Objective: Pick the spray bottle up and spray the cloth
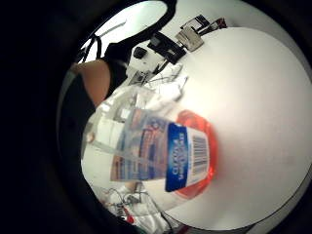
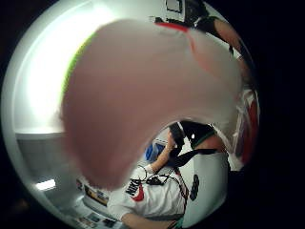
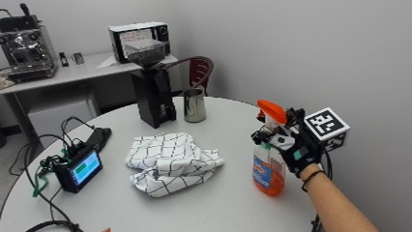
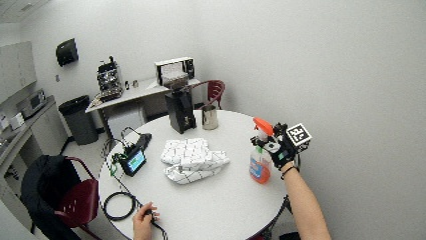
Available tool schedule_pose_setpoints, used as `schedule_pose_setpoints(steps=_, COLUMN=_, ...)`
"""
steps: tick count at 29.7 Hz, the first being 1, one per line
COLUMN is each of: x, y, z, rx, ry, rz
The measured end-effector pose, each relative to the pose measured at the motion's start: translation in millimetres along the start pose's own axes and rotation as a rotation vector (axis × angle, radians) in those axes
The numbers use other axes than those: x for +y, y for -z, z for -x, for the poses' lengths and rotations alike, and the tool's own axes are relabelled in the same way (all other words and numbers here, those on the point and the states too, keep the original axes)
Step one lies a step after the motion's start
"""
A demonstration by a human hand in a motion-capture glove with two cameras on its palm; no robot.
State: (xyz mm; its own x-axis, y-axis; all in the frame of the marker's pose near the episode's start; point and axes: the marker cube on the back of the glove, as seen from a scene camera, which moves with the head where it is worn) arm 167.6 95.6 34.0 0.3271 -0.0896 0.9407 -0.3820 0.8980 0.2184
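Black-gloved, the right hand (image 3: 293, 145) is wrapped around the neck of the bottle (image 3: 268, 166), fingers curled just under its orange trigger head. The bottle stands upright with orange liquid in its lower part; whether its base touches the table (image 3: 212, 203) cannot be told. In the little-finger palm view the bottle (image 1: 161, 151) fills the frame, label and barcode showing. The cloth (image 3: 170, 162), white with a dark grid, lies crumpled near the middle of the table, apart from the bottle. Beyond it stand a black grinder (image 3: 153, 96) and a steel jug (image 3: 194, 105); a small screen (image 3: 80, 169) sits at the table's far side.
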Motion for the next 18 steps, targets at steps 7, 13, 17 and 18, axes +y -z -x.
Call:
schedule_pose_setpoints(steps=7, x=13.2, y=4.6, z=-7.1, rx=0.018, ry=-0.023, rz=-0.048)
schedule_pose_setpoints(steps=13, x=32.4, y=14.1, z=-22.4, rx=-0.020, ry=-0.043, rz=-0.108)
schedule_pose_setpoints(steps=17, x=51.0, y=21.1, z=-33.1, rx=-0.035, ry=-0.073, rz=-0.149)
schedule_pose_setpoints(steps=18, x=55.2, y=22.6, z=-35.2, rx=-0.036, ry=-0.082, rz=-0.155)
